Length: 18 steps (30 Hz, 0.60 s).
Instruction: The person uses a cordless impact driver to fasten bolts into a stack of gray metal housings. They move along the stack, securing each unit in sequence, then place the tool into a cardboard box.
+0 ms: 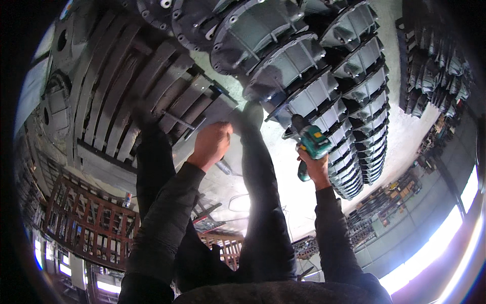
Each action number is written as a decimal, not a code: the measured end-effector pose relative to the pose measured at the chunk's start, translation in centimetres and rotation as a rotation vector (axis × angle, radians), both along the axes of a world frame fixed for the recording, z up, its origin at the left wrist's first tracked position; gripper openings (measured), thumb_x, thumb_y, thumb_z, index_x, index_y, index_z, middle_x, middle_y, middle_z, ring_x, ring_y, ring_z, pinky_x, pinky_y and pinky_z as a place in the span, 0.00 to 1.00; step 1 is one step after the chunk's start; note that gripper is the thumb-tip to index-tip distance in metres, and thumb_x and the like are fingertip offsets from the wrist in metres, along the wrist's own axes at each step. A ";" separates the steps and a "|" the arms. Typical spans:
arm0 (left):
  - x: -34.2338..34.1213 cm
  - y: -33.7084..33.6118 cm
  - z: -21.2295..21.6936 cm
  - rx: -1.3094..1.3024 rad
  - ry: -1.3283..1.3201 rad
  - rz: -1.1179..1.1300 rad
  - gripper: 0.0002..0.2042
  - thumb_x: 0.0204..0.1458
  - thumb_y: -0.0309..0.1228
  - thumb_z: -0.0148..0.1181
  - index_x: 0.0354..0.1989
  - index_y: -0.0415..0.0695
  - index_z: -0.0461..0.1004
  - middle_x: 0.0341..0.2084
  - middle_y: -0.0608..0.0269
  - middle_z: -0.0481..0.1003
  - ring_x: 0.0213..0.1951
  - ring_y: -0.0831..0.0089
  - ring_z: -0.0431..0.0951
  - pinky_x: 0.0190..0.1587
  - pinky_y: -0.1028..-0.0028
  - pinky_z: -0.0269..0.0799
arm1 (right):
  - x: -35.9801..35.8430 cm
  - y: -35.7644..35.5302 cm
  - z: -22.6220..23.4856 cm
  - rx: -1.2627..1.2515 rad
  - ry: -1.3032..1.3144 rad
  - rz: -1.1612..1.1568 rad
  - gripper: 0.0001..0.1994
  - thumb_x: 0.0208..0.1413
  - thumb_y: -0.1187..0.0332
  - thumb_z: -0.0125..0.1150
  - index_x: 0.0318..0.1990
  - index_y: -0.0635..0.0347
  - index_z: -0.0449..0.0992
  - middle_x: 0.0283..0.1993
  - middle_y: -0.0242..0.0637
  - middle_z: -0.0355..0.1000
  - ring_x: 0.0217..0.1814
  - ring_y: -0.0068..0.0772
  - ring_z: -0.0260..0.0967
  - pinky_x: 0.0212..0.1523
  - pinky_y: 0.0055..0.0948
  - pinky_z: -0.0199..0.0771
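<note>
My right hand [316, 166] is wrapped round the grip of a green and black cordless drill [315, 142]. The drill's dark front end is close to the stacked grey metal housings [310, 100], which have ribs and bolt-holed flanges; whether it touches them I cannot tell. Closed into a fist, my left hand [211, 145] is over the floor beside a slatted wooden pallet [167, 83]. What it holds, if anything, is hidden. Thin dark rods [177, 120] show beside that fist, and a short grey cylinder [223, 166] is just below it.
Long rows of the housings run down the right side of the pale floor [276, 147]. More dark castings [430, 71] stand farther right. Reddish-brown slatted racks [91, 218] are at lower left. My legs are between the pallet and the housings.
</note>
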State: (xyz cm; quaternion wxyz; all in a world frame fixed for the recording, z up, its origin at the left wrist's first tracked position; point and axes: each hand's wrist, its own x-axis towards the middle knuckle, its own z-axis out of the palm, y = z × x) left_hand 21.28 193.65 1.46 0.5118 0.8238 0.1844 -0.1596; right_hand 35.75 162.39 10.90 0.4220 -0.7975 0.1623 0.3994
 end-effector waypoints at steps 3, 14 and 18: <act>0.4 -0.2 -0.3 -0.001 0.019 -0.064 0.03 0.54 0.25 0.57 0.31 0.46 0.76 0.30 0.55 0.79 0.37 0.51 0.80 0.38 0.55 0.75 | 4.5 0.3 0.8 0.120 -0.052 -0.243 0.19 0.53 0.74 0.71 0.53 0.64 0.75 0.41 0.41 0.80 0.31 0.31 0.76 0.31 0.29 0.79; 0.9 -0.4 -1.1 0.005 -0.035 -0.089 0.13 0.44 0.13 0.62 0.36 0.44 0.74 0.26 0.55 0.78 0.31 0.56 0.82 0.31 0.65 0.74 | 18.5 5.9 -4.3 -0.020 -0.195 -0.216 0.12 0.49 0.73 0.70 0.42 0.64 0.80 0.34 0.35 0.79 0.25 0.31 0.77 0.27 0.30 0.77; 1.1 0.3 -1.0 -0.007 -0.089 -0.068 0.13 0.43 0.13 0.62 0.36 0.44 0.74 0.26 0.55 0.78 0.31 0.57 0.82 0.31 0.65 0.74 | 18.4 6.0 -5.2 -0.056 -0.166 -0.188 0.13 0.52 0.72 0.70 0.45 0.64 0.79 0.36 0.38 0.79 0.29 0.33 0.78 0.28 0.31 0.80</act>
